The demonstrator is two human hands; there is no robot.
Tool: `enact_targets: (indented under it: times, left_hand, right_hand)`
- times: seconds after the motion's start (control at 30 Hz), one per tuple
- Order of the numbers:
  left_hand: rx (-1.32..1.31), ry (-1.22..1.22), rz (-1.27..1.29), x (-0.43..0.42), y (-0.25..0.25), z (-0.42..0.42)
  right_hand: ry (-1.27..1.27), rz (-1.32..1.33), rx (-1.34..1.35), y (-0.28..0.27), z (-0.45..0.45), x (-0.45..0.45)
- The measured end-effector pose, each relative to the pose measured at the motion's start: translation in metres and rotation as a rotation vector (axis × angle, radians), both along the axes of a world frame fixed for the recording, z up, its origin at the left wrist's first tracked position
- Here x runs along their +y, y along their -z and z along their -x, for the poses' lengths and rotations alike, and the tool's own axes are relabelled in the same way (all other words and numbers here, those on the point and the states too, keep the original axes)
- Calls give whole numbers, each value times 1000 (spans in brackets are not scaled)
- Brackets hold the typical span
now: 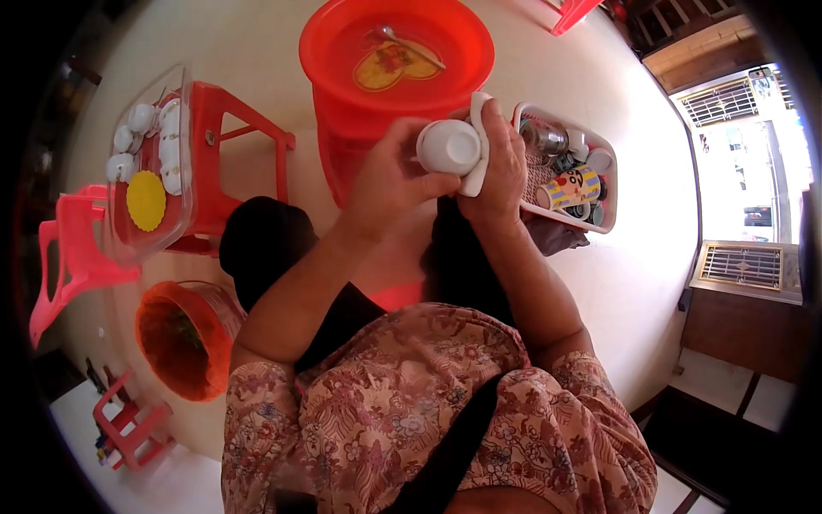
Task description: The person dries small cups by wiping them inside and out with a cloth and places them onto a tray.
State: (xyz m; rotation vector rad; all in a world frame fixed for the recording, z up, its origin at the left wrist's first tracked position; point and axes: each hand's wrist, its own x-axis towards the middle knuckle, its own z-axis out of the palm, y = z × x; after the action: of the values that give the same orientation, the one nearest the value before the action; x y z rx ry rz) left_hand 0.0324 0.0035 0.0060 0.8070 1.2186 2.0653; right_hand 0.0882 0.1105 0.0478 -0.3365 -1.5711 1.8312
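Note:
A small white cup (449,146) is between my two hands, near the front edge of a red basin (312,64). My left hand (394,176) is wrapped round the cup's left side, its thumb across the lower edge. On the right, my right hand (501,163) grips a white cloth or sponge-like piece (476,176) that touches the cup's right side. Inside the basin lie a spoon (411,47) and a yellow patterned shape (398,70).
At left, a clear tray (184,141) with several white cups and a yellow scalloped disc (145,201) sits on a red stool (218,111). Below it stands an orange-lined bin (224,343). A white basket (610,201) at right holds jars and a patterned cup (569,187).

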Motion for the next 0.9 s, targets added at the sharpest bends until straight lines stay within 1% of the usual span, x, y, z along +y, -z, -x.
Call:
enact_targets:
  times: [0.07,0.13,0.2,0.23,0.3,0.33,0.4,0.43,0.53,0.57,0.67,0.77,0.87,0.9]
  left_hand:
    - [-163,67,14,-5,-6,4]
    - [-321,87,-13,-8,-8,5]
    - [-473,62,-83,-10,-4,5]
    - [-490,85,-112,-11,-6,5]
    - [-524,129,-170,-16,-15,8]
    - [-494,78,-144,-18,-17,8]
    - [-432,-21,-91,-20,-21,8]
    - [-414,-41,-112,-20,-19,9]
    - [-389,-100,-143,-19,-15,9]
    - [-397,-120,-131,-18,-19,7]
    - [-399,-116,-137,-18,-16,7]
    - [-397,-146,-128,-20,-13,7]
    - [-415,-159,-86,-24,-22,8]
    - [-425,-158,-71,-25,-25,8]
  right_hand:
    - [-15,24,-43,5,1,4]
    - [-132,247,-141,8,1,10]
    - [-170,198,-152,12,2,11]
    - [-192,173,-158,13,3,10]
    - [-286,242,-252,7,2,10]
    - [-332,277,-298,3,1,10]
    - [-332,204,-290,-7,-1,8]
    - [-330,169,-289,-9,-2,7]
    - [-271,-191,-232,3,-3,-4]
    - [-307,-188,-189,6,-5,-7]
    - [-266,-310,-165,12,-4,-9]
    - [-370,-259,-266,4,-7,-3]
    - [-413,-366,-184,8,-7,5]
    - [-415,-372,-210,8,-7,7]
